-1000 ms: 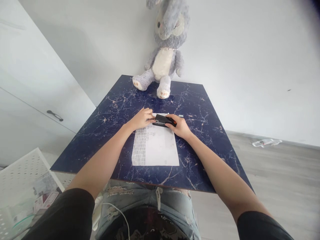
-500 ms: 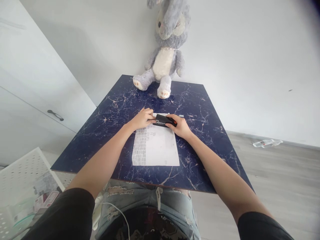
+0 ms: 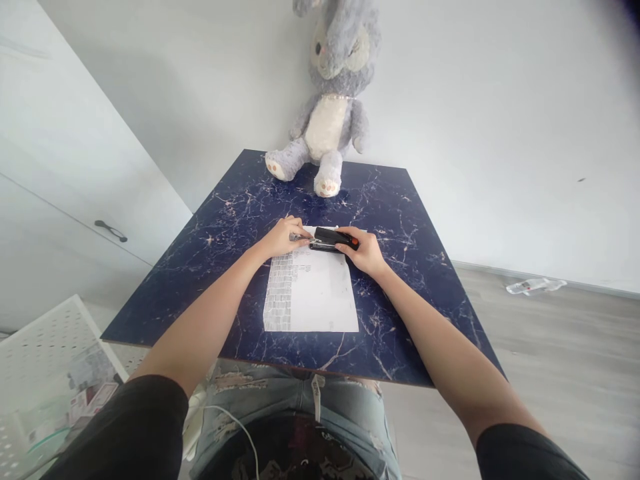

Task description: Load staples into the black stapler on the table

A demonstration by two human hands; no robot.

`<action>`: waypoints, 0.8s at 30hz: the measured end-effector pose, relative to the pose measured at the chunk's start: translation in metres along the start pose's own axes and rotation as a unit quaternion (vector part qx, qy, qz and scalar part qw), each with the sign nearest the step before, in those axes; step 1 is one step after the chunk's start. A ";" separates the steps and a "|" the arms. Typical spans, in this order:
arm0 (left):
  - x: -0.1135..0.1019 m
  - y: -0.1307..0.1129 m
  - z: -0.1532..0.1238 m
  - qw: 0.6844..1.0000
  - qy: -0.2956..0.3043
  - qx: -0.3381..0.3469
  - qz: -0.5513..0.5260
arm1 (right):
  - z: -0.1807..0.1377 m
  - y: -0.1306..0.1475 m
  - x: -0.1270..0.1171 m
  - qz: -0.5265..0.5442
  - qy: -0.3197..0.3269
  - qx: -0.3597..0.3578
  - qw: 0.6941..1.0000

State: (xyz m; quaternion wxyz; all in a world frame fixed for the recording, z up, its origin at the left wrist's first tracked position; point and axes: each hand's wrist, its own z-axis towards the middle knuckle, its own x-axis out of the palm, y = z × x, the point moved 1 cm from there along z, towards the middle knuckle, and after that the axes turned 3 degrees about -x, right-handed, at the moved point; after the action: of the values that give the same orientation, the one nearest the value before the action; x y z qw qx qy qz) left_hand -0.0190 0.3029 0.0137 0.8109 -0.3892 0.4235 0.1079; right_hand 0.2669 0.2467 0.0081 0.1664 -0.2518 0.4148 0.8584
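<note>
My right hand (image 3: 367, 252) is closed around a black stapler (image 3: 330, 236) with an orange-red spot near its rear end. The stapler lies sideways above the top part of a printed white sheet of paper (image 3: 320, 300), its front end pointing left. At that front end, my left hand (image 3: 285, 237) pinches a small silvery metal piece (image 3: 299, 237) between thumb and fingers. Whether this piece is a strip of staples or a part of the stapler is too small to tell. The sheet lies flat on a dark blue marbled table (image 3: 210, 267).
A grey plush rabbit (image 3: 327, 127) sits at the table's back edge against the wall. To the lower left stands a white perforated rack (image 3: 45, 340) with packets on it. A clear plastic item (image 3: 535, 287) lies on the floor at right. A white cable (image 3: 235, 417) crosses my lap.
My right hand and the stapler have shifted slightly to the right, away from my left fingers. More of the silvery piece now shows in the left pinch.
</note>
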 end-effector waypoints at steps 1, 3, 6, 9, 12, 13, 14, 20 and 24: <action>-0.001 0.000 0.000 1.000 -0.004 0.001 -0.009 | 0.000 -0.001 -0.001 0.008 -0.011 0.009 1.000; -0.001 -0.001 0.000 0.999 -0.015 0.004 -0.031 | 0.000 -0.003 -0.004 0.025 -0.029 0.023 0.999; -0.003 -0.004 -0.001 0.997 -0.037 0.010 -0.072 | 0.000 -0.006 -0.007 0.057 -0.047 0.041 0.996; -0.006 -0.007 -0.003 0.991 -0.064 0.017 -0.113 | -0.001 -0.009 -0.008 0.098 -0.073 0.064 0.990; -0.010 -0.012 -0.005 0.990 -0.055 0.040 -0.126 | -0.003 -0.014 -0.007 0.140 -0.109 0.080 0.981; -0.011 -0.013 -0.005 0.990 -0.042 0.048 -0.128 | -0.003 -0.016 -0.007 0.151 -0.119 0.084 0.978; -0.011 -0.015 -0.005 0.990 -0.030 0.052 -0.131 | -0.004 -0.018 -0.006 0.161 -0.127 0.089 0.975; -0.006 -0.018 -0.003 0.985 -0.044 0.054 -0.156 | -0.005 -0.025 -0.004 0.180 -0.115 0.103 0.971; -0.003 -0.024 -0.003 0.985 -0.054 0.049 -0.156 | -0.004 -0.017 -0.005 0.191 -0.070 0.091 0.975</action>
State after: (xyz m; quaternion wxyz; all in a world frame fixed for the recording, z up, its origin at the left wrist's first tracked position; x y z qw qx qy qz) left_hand -0.0109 0.2850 0.0282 0.8578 -0.4034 0.3180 -0.0197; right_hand 0.2803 0.2529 -0.0020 0.0505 -0.0910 0.5184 0.8488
